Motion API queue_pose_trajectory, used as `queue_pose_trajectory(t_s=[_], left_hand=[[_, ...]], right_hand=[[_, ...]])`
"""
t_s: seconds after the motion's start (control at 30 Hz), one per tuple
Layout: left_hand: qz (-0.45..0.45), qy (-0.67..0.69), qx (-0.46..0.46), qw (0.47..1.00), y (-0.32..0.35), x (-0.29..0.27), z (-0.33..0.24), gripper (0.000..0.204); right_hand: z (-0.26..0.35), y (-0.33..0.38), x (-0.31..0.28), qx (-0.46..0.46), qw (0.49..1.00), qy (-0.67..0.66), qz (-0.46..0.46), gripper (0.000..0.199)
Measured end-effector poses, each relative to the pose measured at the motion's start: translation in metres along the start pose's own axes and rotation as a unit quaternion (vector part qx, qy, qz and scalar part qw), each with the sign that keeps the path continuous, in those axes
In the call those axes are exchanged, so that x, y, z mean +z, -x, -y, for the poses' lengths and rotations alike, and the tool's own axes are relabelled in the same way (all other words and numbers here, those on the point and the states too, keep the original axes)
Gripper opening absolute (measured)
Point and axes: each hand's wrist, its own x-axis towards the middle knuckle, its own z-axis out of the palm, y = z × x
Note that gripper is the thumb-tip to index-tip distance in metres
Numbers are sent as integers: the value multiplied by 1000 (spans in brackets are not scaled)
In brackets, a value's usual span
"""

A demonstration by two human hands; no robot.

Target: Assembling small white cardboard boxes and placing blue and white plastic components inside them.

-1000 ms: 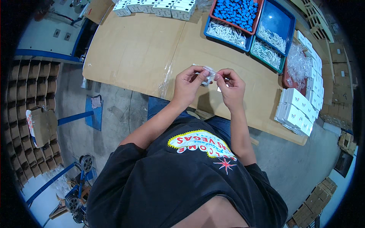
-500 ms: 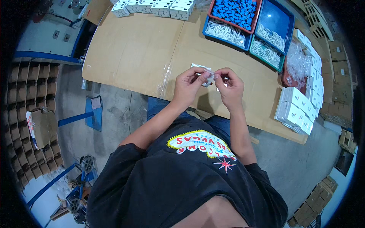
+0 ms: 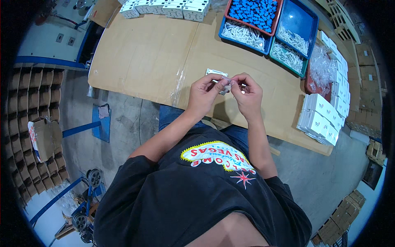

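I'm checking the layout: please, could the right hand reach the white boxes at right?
Probably yes: only flat cardboard lies between the right hand and the white boxes, though its fingers appear to pinch something.

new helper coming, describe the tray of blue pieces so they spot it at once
On the cardboard-covered table, look to the far side, right of centre. There a red tray overlaps a blue tray of white pieces. Only this tray is heaped with bright blue pieces.

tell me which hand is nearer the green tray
Right. The right hand is left of the green tray, on its near side; the left hand is farther left.
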Motion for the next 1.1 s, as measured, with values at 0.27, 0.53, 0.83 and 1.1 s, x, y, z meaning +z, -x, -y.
queue_pose_trajectory(t_s=[0.27, 0.53, 0.83, 1.1], left_hand=[[-19, -31, 13, 999, -1, 1, -5, 19], [-28, -24, 4, 999, -1, 0, -4, 17], [-38, -32, 25, 998, 0, 1, -5, 17], [-44, -22, 16, 999, 0, 0, -5, 15]], right_hand=[[-1, 0, 0, 20, 1000, -20, -9, 6], [-5, -1, 3, -7, 1000, -21, 4, 7], [-6, -1, 8, -5, 999, -37, -2, 6], [1, 0, 18, 3, 998, -70, -4, 6]])
